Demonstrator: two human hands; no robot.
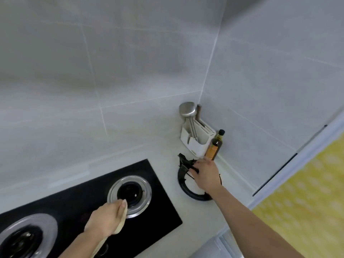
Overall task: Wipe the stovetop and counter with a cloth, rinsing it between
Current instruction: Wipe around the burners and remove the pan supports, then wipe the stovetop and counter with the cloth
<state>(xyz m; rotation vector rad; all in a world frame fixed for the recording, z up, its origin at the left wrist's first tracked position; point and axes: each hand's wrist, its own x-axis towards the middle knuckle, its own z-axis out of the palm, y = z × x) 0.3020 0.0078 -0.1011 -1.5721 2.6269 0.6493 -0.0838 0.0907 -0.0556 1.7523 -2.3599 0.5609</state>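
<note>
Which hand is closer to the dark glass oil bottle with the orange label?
Right. The right hand sits just below the dark glass oil bottle, on the black pan-support ring. The left hand is far off, by the burner.

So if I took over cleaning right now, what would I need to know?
Left hand grips the cloth at the right burner's ring.
Right hand holds the black pan support, which is off the burner and on the counter beside the stovetop.
Done: burner bared for wiping.
Left: wipe the stovetop, rinse the cloth, wipe the counter, put the support back. Mind the oil bottle in the corner.
</note>
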